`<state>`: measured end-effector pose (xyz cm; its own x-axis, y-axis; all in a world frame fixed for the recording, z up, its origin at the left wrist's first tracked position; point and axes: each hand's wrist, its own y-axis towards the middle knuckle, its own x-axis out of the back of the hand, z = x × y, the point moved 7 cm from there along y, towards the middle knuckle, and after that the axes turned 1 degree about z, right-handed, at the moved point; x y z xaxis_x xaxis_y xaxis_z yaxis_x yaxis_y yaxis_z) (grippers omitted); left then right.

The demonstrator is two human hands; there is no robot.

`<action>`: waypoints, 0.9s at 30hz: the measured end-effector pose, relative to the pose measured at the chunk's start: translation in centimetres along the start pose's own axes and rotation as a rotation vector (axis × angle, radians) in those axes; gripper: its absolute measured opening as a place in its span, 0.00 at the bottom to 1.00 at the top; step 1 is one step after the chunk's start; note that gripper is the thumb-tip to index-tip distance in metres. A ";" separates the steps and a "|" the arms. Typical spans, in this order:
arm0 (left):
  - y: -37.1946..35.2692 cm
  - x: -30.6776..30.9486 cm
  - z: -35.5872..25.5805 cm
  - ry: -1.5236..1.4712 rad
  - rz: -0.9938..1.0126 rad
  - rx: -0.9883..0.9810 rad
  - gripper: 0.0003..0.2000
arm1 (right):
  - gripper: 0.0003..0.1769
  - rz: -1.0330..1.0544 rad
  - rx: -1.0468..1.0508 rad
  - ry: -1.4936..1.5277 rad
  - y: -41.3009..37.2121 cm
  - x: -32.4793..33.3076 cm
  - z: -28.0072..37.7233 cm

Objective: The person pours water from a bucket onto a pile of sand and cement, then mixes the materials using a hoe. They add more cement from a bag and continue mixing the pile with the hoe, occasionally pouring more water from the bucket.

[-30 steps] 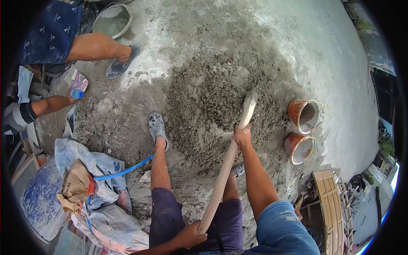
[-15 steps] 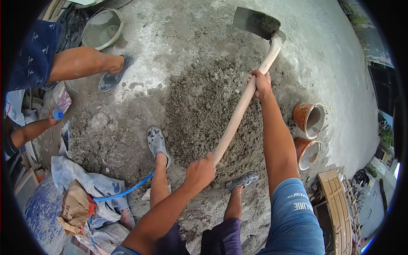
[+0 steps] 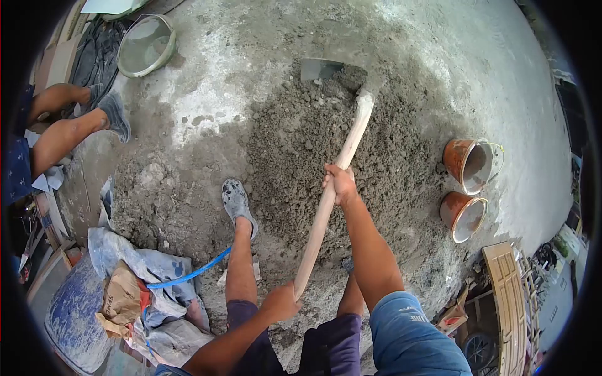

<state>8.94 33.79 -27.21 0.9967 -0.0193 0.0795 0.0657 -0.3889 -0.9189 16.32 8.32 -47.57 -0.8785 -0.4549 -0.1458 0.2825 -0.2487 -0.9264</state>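
Observation:
A hoe [image 3: 327,203] with a long pale wooden handle runs up the middle of the head view. My left hand [image 3: 280,303] is closed round the butt end of the handle, near my thighs. Farther up, my right hand [image 3: 339,183] wraps the handle about midway. The hoe's metal blade [image 3: 321,68] lies at the far edge of a heap of grey, crumbly mortar mix [image 3: 295,150], partly covered by the mix. My feet stand at the near side of the heap, the right one mostly hidden behind my arm.
Two orange buckets [image 3: 461,164] stand right of the heap. A large basin [image 3: 147,45] sits at the upper left. Another person's legs [image 3: 69,128] are at the left edge. A blue hose [image 3: 191,274] crosses torn sacks [image 3: 119,294] at lower left. A wooden door panel [image 3: 501,301] leans at lower right.
The hoe blade has come down from above the upper right onto the heap's far edge, moving left. My right hand has moved left and nearer. The other person has shifted left.

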 end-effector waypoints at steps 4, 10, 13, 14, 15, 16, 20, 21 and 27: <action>-10.6 -9.2 0.9 -0.035 0.159 0.083 0.24 | 0.25 -0.120 -0.141 -0.064 -12.2 5.3 -6.3; -12.0 -11.7 1.6 -0.102 0.070 0.034 0.23 | 0.27 -0.156 -0.039 -0.167 -22.7 7.4 -4.7; -7.1 -8.2 0.6 -0.035 0.013 0.019 0.22 | 0.25 -0.085 0.077 -0.064 -17.9 4.0 -0.6; -5.6 -6.8 -0.2 0.022 0.003 0.015 0.21 | 0.23 0.010 0.124 -0.038 -14.6 1.1 2.3; -4.1 -5.4 -1.0 0.038 -0.047 0.002 0.21 | 0.20 0.097 0.180 -0.014 -10.8 -2.1 5.3; -0.9 -0.6 -2.1 0.053 -0.172 -0.012 0.20 | 0.18 0.123 0.264 -0.006 -7.3 -5.5 8.6; 9.1 17.3 -4.4 0.098 -0.457 -0.021 0.17 | 0.11 0.332 0.321 0.055 9.1 -17.7 17.2; 10.1 19.8 -4.3 0.096 -0.499 -0.015 0.17 | 0.11 0.269 0.311 -0.012 11.5 -19.9 17.7; 8.6 11.8 0.7 -0.190 -0.212 0.095 0.19 | 0.11 0.097 0.074 -0.322 10.2 -18.1 7.3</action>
<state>21.31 30.85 -34.44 0.9509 0.2292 0.2082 0.2688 -0.2774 -0.9224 37.94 7.75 -51.85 -0.6830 -0.7230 -0.1038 0.3962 -0.2473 -0.8842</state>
